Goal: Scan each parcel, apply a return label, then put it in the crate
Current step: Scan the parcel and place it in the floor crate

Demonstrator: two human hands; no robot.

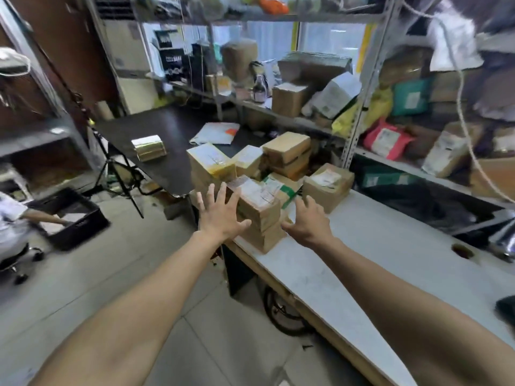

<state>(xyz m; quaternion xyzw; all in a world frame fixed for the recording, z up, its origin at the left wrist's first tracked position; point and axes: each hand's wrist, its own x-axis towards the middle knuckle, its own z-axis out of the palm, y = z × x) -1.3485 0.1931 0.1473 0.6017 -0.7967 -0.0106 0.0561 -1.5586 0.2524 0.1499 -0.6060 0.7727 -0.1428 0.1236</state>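
A pile of brown cardboard parcels sits at the left end of the white table (348, 246). The nearest stack of parcels (257, 201) has a white label on top. My left hand (220, 213) is spread flat, fingers straight, against the stack's left side. My right hand (305, 221) reaches in on the stack's right side with fingers loosely bent, holding nothing. A black crate (73, 218) stands on the floor at the left. No scanner can be made out.
Another person sits at the left edge, an arm reaching into the crate. A black table (167, 129) behind holds a gold-wrapped box (149, 147) and a white mailer (216, 133). Metal shelves (370, 79) with many parcels stand behind the white table. A tripod stands by the black table.
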